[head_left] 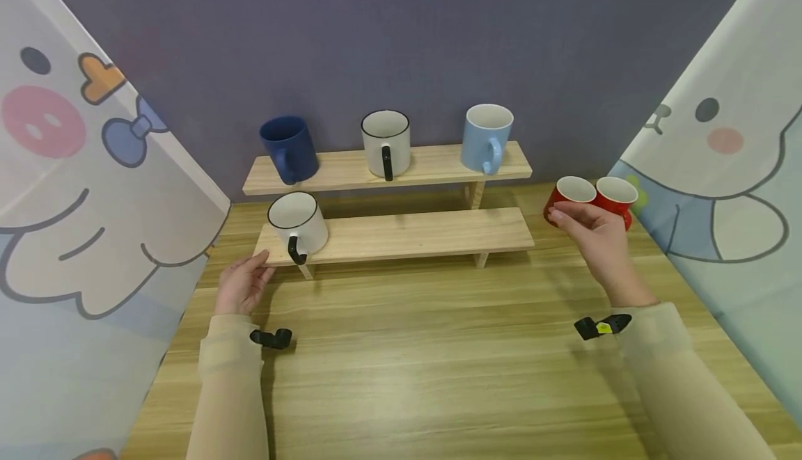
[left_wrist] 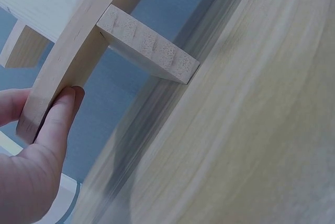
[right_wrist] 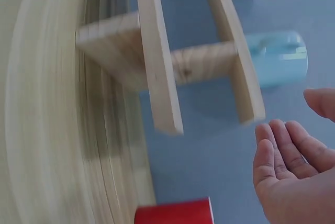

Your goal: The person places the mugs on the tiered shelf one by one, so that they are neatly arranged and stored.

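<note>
My left hand [head_left: 243, 286] pinches the left end of the lower board of a two-tier wooden shelf [head_left: 426, 232]; in the left wrist view its fingers [left_wrist: 60, 119] lie against the board's edge. Just beside it on that board stands a white mug [head_left: 297, 218] with a black rim and handle. My right hand [head_left: 598, 244] hovers before two red mugs, the left red mug [head_left: 554, 199] and the right red mug [head_left: 608, 199], partly hiding them. In the right wrist view the fingers [right_wrist: 301, 153] are loosely bent and hold nothing.
On the upper board stand a dark blue mug [head_left: 294, 150], another white mug [head_left: 386, 147] with a black handle, and a light blue mug [head_left: 486, 141]. Cartoon-printed panels flank the wooden table [head_left: 407, 355], with a grey wall [head_left: 401, 35] behind.
</note>
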